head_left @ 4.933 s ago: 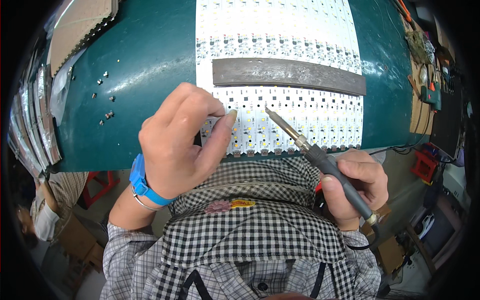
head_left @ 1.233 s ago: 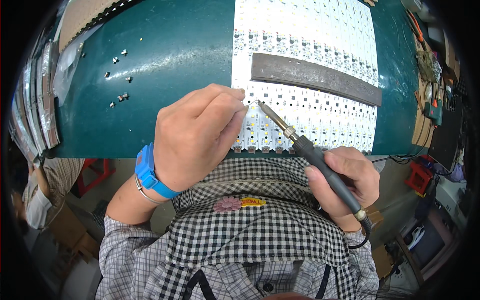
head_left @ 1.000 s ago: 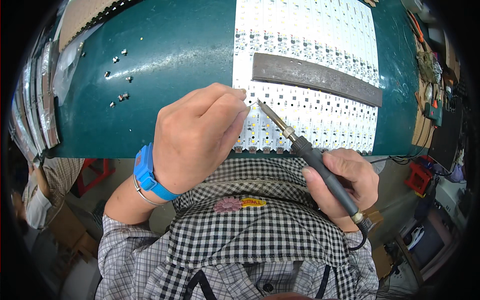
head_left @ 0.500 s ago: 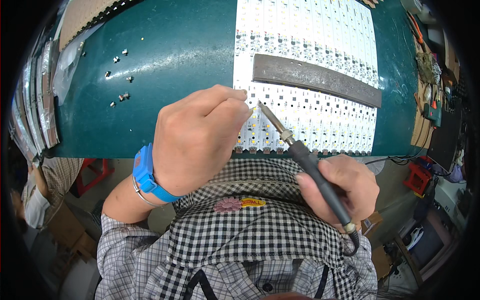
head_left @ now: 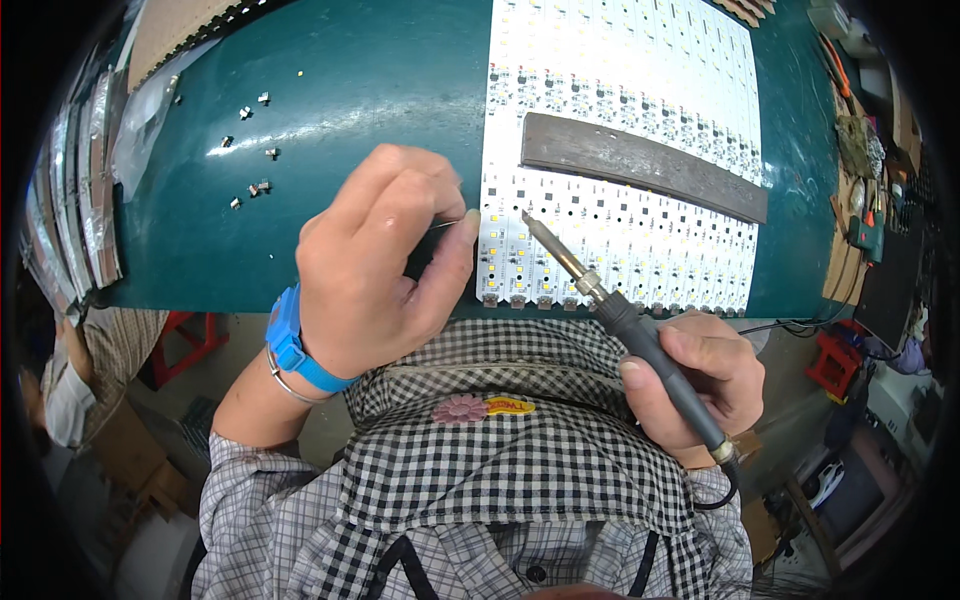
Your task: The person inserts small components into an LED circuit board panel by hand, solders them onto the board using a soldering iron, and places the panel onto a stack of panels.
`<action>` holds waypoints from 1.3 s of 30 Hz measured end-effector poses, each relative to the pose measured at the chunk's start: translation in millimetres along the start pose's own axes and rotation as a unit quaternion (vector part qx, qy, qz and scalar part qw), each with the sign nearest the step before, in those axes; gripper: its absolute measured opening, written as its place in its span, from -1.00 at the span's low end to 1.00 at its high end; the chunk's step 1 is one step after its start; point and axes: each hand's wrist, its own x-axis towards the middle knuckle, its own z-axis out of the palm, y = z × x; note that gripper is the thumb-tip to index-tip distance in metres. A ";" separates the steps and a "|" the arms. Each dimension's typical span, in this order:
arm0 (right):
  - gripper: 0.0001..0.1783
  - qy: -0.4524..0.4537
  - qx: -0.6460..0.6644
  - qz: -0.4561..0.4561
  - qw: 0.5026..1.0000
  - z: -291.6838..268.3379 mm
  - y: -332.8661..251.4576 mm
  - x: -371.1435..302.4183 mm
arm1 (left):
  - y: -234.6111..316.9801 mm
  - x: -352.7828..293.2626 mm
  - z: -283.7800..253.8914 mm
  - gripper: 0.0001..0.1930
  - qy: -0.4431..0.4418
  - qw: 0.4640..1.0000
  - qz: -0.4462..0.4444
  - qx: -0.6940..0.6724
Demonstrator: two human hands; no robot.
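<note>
My right hand (head_left: 712,385) grips the dark handle of a soldering iron (head_left: 655,362). The iron's tip points up and left, over a panel of white LED circuit boards (head_left: 505,140) laid side by side; whether it touches cannot be made out. My left hand (head_left: 375,255), with a blue band at the wrist, is just left of the panel. Its thumb and forefinger pinch a thin silvery wire (head_left: 441,224), mostly hidden by the fingers. Across the boards lies a long dark grey bar (head_left: 640,165).
Several small metal-and-white components (head_left: 246,113) lie scattered on the green tabletop (head_left: 340,60). Long wrapped strips (head_left: 95,200) stand at the left edge. Tools, including a green-handled one (head_left: 866,232), and dark cables (head_left: 800,325) are at the right. A person's arm (head_left: 75,350) shows at far left.
My left hand has drawn back left from the boards, its thumb and fingers spreading so the wire shows. The iron has shifted slightly right and down. The whole view has shifted a little.
</note>
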 end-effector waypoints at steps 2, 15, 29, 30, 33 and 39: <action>-0.54 -0.024 -0.016 0.015 0.999 1.9 -1.2 0.2 | 1.7 0.4 1.9 -0.82 -0.019 1.000 -0.015 -0.019; -0.58 -0.015 -0.052 0.029 0.998 12.5 -1.1 6.5 | -10.0 -2.6 0.8 -0.81 -0.085 0.994 0.049 0.053; -0.61 -0.025 -0.065 0.006 0.998 14.8 -2.9 9.8 | -0.9 2.0 3.4 -0.81 -0.101 0.993 0.016 0.067; -0.61 -0.025 -0.065 0.005 0.998 14.6 -3.2 9.8 | -0.5 2.4 3.3 -0.81 -0.103 0.992 0.015 0.070; -0.61 -0.045 -0.082 0.009 0.996 14.6 -3.1 9.8 | 0.5 3.4 2.9 -0.80 -0.109 0.991 0.014 0.077; -0.63 -0.031 -0.090 0.011 0.995 9.5 -8.7 10.4 | -0.9 5.0 9.3 -0.76 -0.092 0.992 0.054 0.063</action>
